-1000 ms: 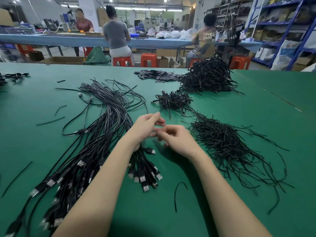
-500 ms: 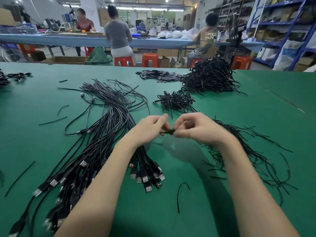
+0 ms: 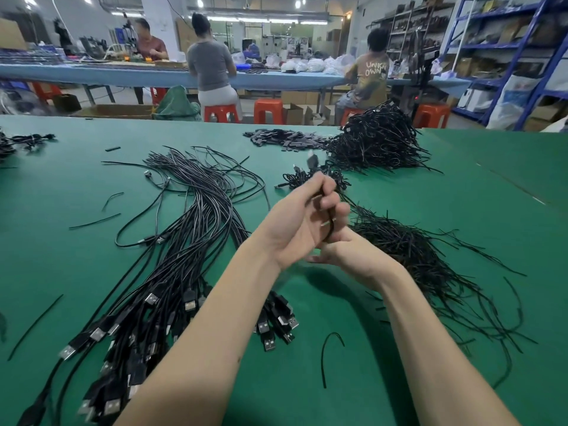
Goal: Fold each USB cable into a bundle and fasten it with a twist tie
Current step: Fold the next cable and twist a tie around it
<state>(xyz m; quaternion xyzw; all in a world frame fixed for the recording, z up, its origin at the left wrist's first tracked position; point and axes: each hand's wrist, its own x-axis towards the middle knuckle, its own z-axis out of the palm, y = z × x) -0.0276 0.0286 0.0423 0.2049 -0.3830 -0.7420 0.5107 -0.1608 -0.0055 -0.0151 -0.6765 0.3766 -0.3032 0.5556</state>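
My left hand (image 3: 295,222) is raised over the green table (image 3: 461,195) and grips a folded black USB cable (image 3: 330,224). A blurred end of the cable (image 3: 312,161) sticks up above my fingers. My right hand (image 3: 353,256) sits just under the left, its fingers curled round the cable's lower end and partly hidden. A long sheaf of loose USB cables (image 3: 184,241) lies to the left, plugs toward me. A heap of black twist ties (image 3: 408,250) lies to the right.
A big pile of bundled cables (image 3: 375,142) lies at the back, with a smaller pile (image 3: 307,179) in front of it and flat black pieces (image 3: 285,138) beside it. Stray twist ties (image 3: 325,355) lie scattered near me. People sit at a far bench.
Both hands were low over the table, pinching something small and black between the fingertips. Now the left hand has lifted and turned with the cable, and the right hand has dropped beneath it.
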